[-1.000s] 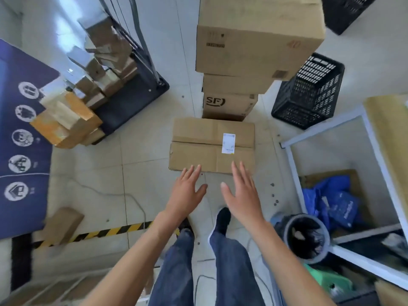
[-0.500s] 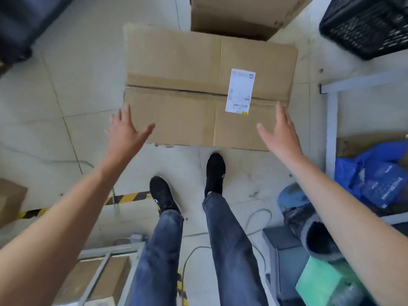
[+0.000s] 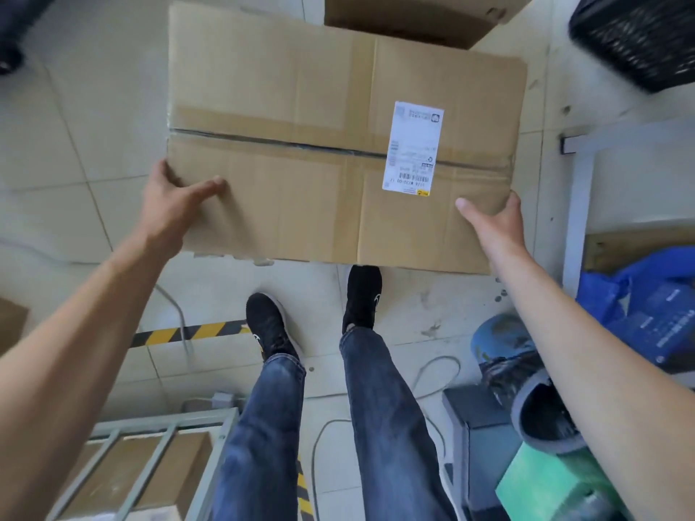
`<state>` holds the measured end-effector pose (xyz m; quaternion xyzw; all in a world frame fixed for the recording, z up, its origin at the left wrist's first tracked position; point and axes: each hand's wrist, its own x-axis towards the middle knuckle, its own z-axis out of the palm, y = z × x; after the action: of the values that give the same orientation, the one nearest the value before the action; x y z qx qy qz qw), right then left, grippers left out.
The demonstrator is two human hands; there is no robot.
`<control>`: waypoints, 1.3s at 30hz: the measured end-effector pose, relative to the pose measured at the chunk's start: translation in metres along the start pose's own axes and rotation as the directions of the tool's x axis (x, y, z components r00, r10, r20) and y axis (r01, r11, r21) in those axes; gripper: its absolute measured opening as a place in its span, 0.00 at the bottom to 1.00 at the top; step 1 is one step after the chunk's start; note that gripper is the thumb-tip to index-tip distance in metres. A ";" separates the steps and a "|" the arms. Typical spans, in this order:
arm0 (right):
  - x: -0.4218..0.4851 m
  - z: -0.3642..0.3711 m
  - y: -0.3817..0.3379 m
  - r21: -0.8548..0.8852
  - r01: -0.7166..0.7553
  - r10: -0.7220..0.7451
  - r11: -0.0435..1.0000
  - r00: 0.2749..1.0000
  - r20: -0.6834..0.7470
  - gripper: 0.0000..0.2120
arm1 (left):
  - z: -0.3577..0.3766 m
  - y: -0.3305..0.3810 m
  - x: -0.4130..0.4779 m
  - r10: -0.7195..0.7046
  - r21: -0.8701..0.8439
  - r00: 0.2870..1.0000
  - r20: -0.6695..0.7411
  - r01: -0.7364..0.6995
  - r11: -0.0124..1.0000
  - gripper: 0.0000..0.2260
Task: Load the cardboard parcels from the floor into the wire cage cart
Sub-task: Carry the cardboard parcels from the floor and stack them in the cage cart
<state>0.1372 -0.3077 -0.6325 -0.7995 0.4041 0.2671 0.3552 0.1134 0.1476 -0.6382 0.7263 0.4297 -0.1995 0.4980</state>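
**Parcel gripped at both ends, lift pending**

Clamped between left hand [image 3: 176, 204] and right hand [image 3: 496, 220]: a flat cardboard parcel [image 3: 301, 152], white label [image 3: 411, 148] up, just ahead of two black shoes. Thumbs laid on the top face, fingers curled out of sight around the short ends. Whether clear of the floor [image 3: 75, 118] yet, impossible to tell. Step in hand, by appearance: the pick-up. Next, likely: a level raise and a turn toward the wire cage cart [image 3: 158, 434], partly visible near the left leg, boxes already inside.
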 end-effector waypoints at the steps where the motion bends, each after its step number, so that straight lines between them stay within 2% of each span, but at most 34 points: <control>1: -0.013 -0.005 -0.004 0.001 0.013 -0.013 1.000 1.000 0.005 0.49 | -0.012 0.004 -0.012 -0.006 -0.007 1.000 -0.006 0.006 1.000 0.29; 6: -0.095 -0.040 -0.055 -0.042 0.105 -0.104 0.994 0.994 0.041 0.50 | -0.090 0.045 -0.097 0.002 -0.030 0.992 -0.129 -0.006 1.000 0.23; 10: -0.174 -0.075 -0.133 -0.146 0.259 -0.249 0.955 0.965 0.084 0.49 | -0.171 0.096 -0.177 -0.005 -0.040 0.970 -0.244 -0.004 0.999 0.26; 13: -0.239 -0.100 -0.200 -0.212 0.393 -0.377 0.895 0.919 0.116 0.47 | -0.235 0.127 -0.246 0.032 -0.029 0.939 -0.343 -0.045 0.999 0.23; 20: -0.397 -0.142 -0.324 -0.285 0.688 -0.640 0.668 0.726 0.252 0.41 | -0.362 0.149 -0.419 0.067 -0.043 0.821 -0.567 -0.111 0.993 0.26; 25: -0.526 -0.146 -0.368 -0.353 0.839 -0.735 0.415 0.537 0.414 0.46 | -0.440 0.117 -0.547 0.003 -0.061 0.712 -0.702 -0.065 0.996 0.30; 28: -0.609 -0.137 -0.363 -0.369 0.891 -0.765 0.265 0.427 0.482 0.47 | -0.475 0.071 -0.630 -0.084 -0.130 0.663 -0.744 -0.020 0.991 0.34; 31: -0.689 -0.121 -0.331 -0.328 0.932 -0.769 0.151 0.319 0.553 0.48 | -0.489 0.003 -0.725 -0.157 -0.221 0.603 -0.782 -0.034 0.975 0.35; 34: -0.773 -0.099 -0.266 -0.240 0.969 -0.748 0.050 0.196 0.635 0.47 | -0.480 -0.085 -0.831 -0.255 -0.319 0.501 -0.827 -0.044 0.947 0.36; 36: -0.814 -0.087 -0.225 -0.226 0.974 -0.731 -0.003 0.152 0.665 0.48 | -0.468 -0.132 -0.886 -0.318 -0.378 0.450 -0.834 -0.047 0.925 0.37; 39: -0.884 -0.061 -0.131 -0.153 0.980 -0.652 -0.127 0.034 0.757 0.48 | -0.439 -0.223 -0.992 -0.461 -0.503 0.323 -0.826 -0.055 0.862 0.41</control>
<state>-0.2139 0.1028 0.0820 -0.8304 -0.4516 0.2598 0.1975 -0.6771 0.1485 0.1375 0.5109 0.7578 0.2892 0.2848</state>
